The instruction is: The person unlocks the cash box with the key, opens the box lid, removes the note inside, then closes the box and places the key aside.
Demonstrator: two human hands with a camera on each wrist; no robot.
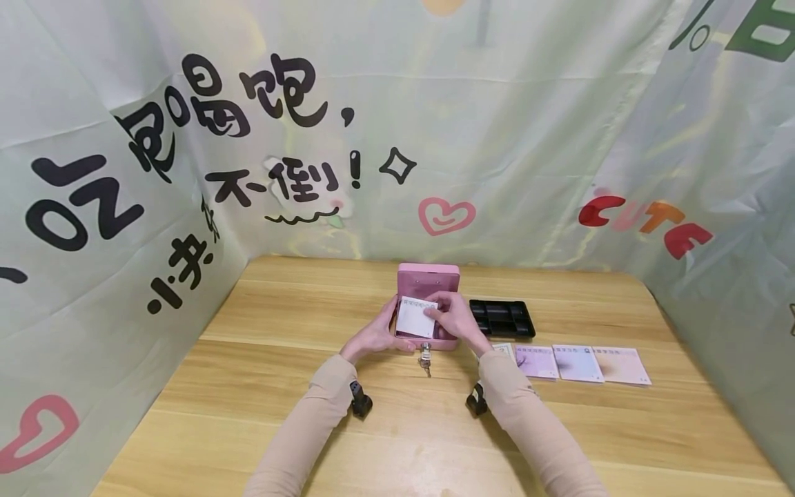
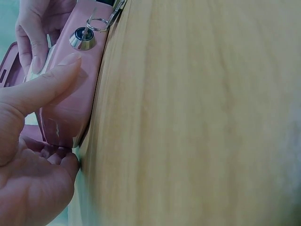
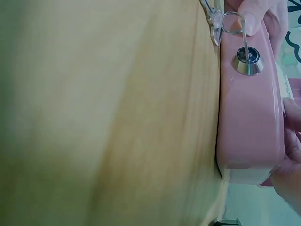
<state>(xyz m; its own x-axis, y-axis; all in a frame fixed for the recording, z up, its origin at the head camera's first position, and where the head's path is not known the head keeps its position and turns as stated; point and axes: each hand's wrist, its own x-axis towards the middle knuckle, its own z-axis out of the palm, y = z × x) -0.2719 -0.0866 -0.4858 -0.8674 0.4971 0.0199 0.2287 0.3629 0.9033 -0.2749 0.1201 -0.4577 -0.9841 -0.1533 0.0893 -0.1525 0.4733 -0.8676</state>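
Note:
A pink metal cash box (image 1: 428, 269) stands on the table with its lid raised. My left hand (image 1: 373, 336) grips its left front corner, thumb (image 2: 59, 82) across the front wall and fingers round the side. With my right hand (image 1: 456, 317) I pinch the right edge of a stack of white-backed banknotes (image 1: 415, 319) over the box's opening. The stack's lower part lies inside the walls. In the right wrist view a key sits in the round lock (image 3: 248, 61) on the front, and more keys (image 1: 426, 366) hang from its ring.
Right behind my right forearm lies a black compartment tray (image 1: 502, 319). Further right, stacks of purple (image 1: 537, 362), blue (image 1: 577, 363) and pinkish (image 1: 621, 365) banknotes form a row, with another stack (image 1: 504, 351) partly behind my sleeve. Printed cloth (image 1: 385, 110) walls the table in.

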